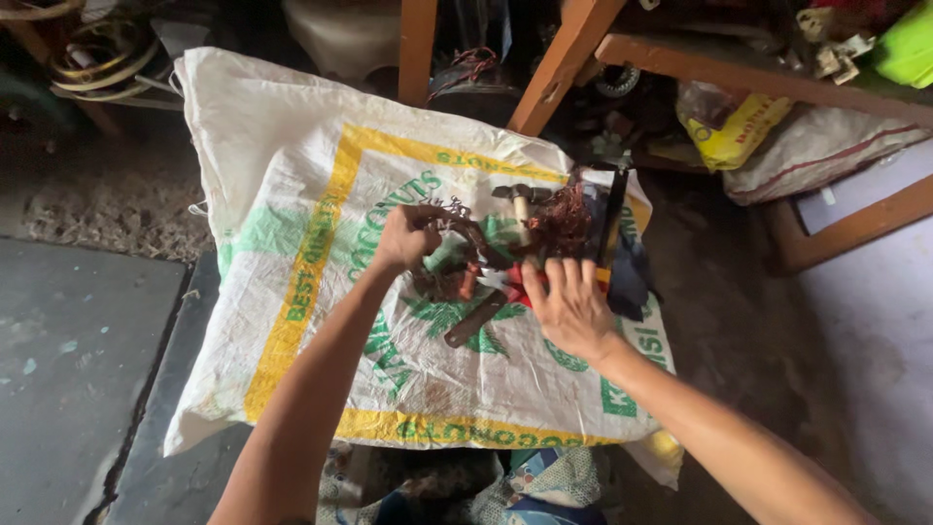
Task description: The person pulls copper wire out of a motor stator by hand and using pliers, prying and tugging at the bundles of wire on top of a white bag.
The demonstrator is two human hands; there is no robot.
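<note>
We are gripping a rusty metal part (457,255) in our left hand (406,236), fingers clenched around it, above the middle of the white woven sack (292,146). Our right hand (569,306) is lying flat, fingers released, beside the copper wire tangle (559,224) and hammer (520,199). The sack's left half is lying bare; wooden legs (559,63) are crowding its far edge.

Tangle of copper wire (562,222), reddish-brown, bunched loose on my woven sack beside a rusty metal part (457,282) and hammer (520,199).
</note>
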